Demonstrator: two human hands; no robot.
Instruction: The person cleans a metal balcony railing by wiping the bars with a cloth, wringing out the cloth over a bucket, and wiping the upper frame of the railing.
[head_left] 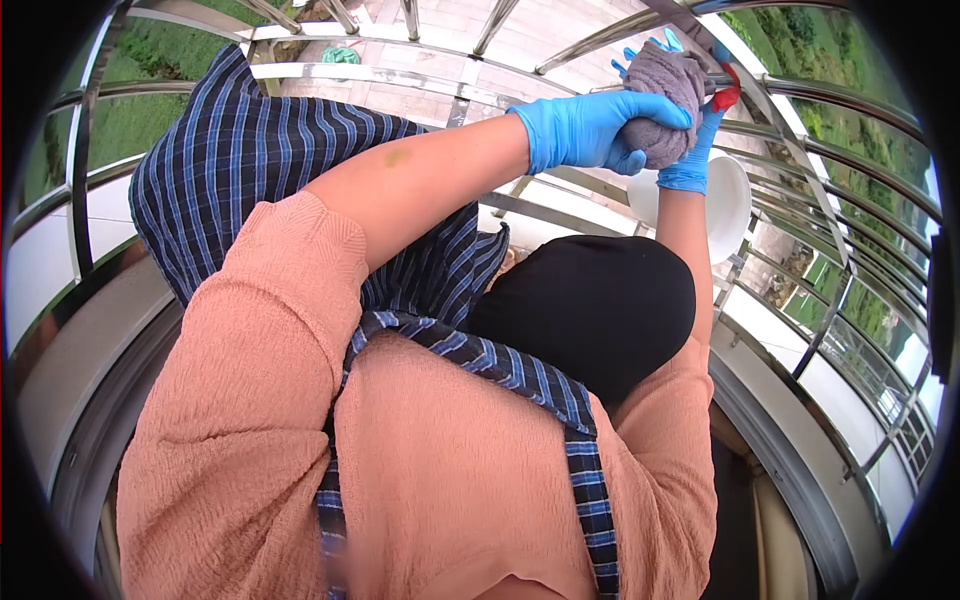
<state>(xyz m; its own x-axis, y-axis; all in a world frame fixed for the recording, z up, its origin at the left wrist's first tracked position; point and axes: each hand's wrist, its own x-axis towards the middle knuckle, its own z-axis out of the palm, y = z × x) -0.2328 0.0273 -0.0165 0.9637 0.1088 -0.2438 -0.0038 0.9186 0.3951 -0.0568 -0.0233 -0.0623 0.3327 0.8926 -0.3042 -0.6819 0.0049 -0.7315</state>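
Fingers (658,106) of one left hand (582,132) around one grey cloth (668,76), one right hand (692,168) behind, grip unclear

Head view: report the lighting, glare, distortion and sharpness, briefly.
Head view: bright daylight, colours clear on the shirt; head view: glare streaks along the shiny metal rails; head view: strong wide-lens distortion, the rails bowing toward the edges and the corners rounded off in black; head view: the grey cloth in the left hand looks fairly sharp, its folds readable.
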